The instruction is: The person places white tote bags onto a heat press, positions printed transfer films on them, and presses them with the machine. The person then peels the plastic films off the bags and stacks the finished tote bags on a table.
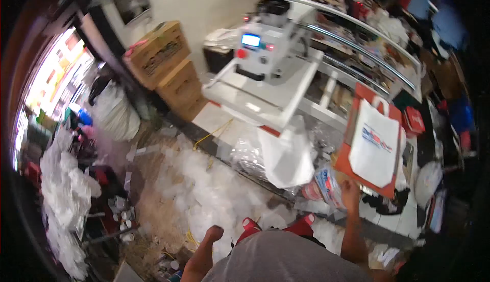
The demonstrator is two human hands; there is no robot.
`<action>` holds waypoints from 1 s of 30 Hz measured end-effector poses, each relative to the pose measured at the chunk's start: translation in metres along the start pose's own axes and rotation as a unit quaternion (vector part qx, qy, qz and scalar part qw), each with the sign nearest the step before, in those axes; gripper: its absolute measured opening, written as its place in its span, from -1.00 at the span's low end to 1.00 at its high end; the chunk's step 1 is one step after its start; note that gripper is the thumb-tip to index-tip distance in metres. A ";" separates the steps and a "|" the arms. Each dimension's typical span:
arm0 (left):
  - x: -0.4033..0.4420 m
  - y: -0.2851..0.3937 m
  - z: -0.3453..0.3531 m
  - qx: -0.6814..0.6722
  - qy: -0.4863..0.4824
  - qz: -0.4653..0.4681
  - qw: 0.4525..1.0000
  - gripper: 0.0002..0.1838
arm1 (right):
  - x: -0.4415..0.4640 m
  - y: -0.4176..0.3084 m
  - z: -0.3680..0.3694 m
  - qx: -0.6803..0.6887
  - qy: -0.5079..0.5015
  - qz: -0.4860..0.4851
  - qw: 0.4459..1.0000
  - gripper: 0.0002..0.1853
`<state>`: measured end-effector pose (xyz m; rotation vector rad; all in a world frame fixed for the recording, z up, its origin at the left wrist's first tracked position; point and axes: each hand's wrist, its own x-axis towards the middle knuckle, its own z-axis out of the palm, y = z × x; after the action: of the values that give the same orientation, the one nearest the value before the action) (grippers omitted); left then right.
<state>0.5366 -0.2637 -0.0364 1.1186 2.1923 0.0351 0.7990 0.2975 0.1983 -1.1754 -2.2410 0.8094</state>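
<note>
My left hand (215,233) hangs low in front of my body, its fingers curled closed, with nothing visible in it. My right hand (350,194) is closed at the right edge of a clear plastic sheet (329,186) with blue and red print. Just above that hand, a white tote bag (376,141) with a printed blue and red logo lies on an orange-red board (352,123), its handle loop at the top. A heat press machine (265,52) with a lit display stands behind. A blank white bag (288,154) hangs below its plate.
Scattered white sheets (219,205) cover the floor around my feet. Cardboard boxes (161,54) are stacked against the wall. White plastic sacks (66,180) pile up at left. A metal-railed frame (357,47) and clutter fill the right, with a red box (413,121).
</note>
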 end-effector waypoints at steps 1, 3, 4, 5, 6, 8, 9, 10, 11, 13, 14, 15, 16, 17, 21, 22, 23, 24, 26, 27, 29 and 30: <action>0.011 0.045 -0.047 -0.157 0.063 -0.080 0.982 -0.67 | 0.001 0.015 -0.027 -0.045 0.064 0.013 0.997 -0.85; 0.064 0.093 -0.075 -0.243 0.155 -0.084 0.954 -0.71 | 0.013 0.063 -0.082 -0.074 0.073 0.019 0.994 -0.76; 0.099 0.111 -0.081 -0.236 0.193 -0.012 0.952 -0.76 | 0.021 0.096 -0.102 -0.081 0.116 0.037 0.989 -0.79; 0.124 0.159 -0.113 -0.203 0.212 -0.009 0.956 -0.77 | 0.030 0.151 -0.116 -0.140 0.185 -0.050 0.972 -0.80; 0.144 0.209 -0.149 -0.196 0.206 0.055 0.957 -0.82 | 0.038 0.144 -0.144 -0.072 0.216 0.032 0.973 -0.81; 0.186 0.302 -0.200 -0.130 0.282 0.205 0.928 -0.88 | 0.064 0.165 -0.181 -0.109 0.232 0.063 0.964 -0.80; 0.198 0.352 -0.225 -0.159 0.284 0.224 0.919 -0.85 | 0.075 0.190 -0.186 -0.120 0.246 0.042 0.961 -0.77; 0.205 0.410 -0.250 -0.178 0.270 0.240 0.915 -0.82 | 0.086 0.208 -0.187 -0.078 0.276 0.032 0.957 -0.73; 0.212 0.465 -0.270 -0.203 0.242 0.243 0.917 -0.79 | 0.098 0.232 -0.185 -0.050 0.286 0.018 0.957 -0.67; 0.236 0.556 -0.292 -0.154 0.223 0.351 0.896 -0.78 | 0.118 0.248 -0.188 -0.036 0.266 0.045 0.962 -0.56; 0.251 0.598 -0.290 -0.128 0.215 0.313 0.916 -0.78 | 0.126 0.256 -0.188 -0.024 0.251 0.063 0.966 -0.51; 0.271 0.631 -0.285 -0.162 0.202 0.363 0.895 -0.76 | 0.130 0.270 -0.183 -0.036 0.246 0.064 0.967 -0.47; 0.281 0.665 -0.284 -0.117 0.219 0.386 0.889 -0.75 | 0.131 0.281 -0.175 -0.048 0.241 0.064 0.967 -0.43; 0.300 0.722 -0.277 -0.123 0.188 0.390 0.893 -0.73 | 0.128 0.289 -0.170 0.040 0.224 0.081 0.970 -0.37; 0.343 0.793 -0.254 -0.046 0.206 0.410 0.887 -0.68 | 0.126 0.280 -0.174 0.017 0.220 0.097 0.971 -0.35; 0.349 0.805 -0.252 -0.012 0.208 0.407 0.889 -0.66 | 0.126 0.278 -0.177 0.031 0.213 0.096 0.972 -0.34; 0.354 0.813 -0.248 -0.023 0.233 0.416 0.879 -0.70 | 0.127 0.276 -0.179 0.044 0.206 0.095 0.973 -0.34; 0.360 0.817 -0.247 -0.022 0.232 0.415 0.879 -0.70 | 0.126 0.276 -0.179 0.045 0.206 0.097 0.973 -0.34; 0.372 0.822 -0.247 -0.029 0.216 0.372 0.902 -0.75 | 0.125 0.276 -0.178 0.035 0.215 0.095 0.971 -0.34; 0.378 0.819 -0.250 -0.028 0.214 0.370 0.903 -0.75 | 0.124 0.277 -0.178 0.036 0.213 0.096 0.972 -0.34; 0.391 0.799 -0.265 -0.119 0.257 0.280 0.917 -0.78 | 0.125 0.277 -0.179 0.047 0.207 0.099 0.972 -0.33; 0.400 0.780 -0.280 -0.122 0.275 0.255 0.919 -0.79 | 0.125 0.276 -0.179 0.049 0.204 0.098 0.973 -0.33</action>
<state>0.7667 0.5945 0.2021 1.6411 2.1940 0.9258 1.0054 0.5791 0.1519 -1.3867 -1.7545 0.6696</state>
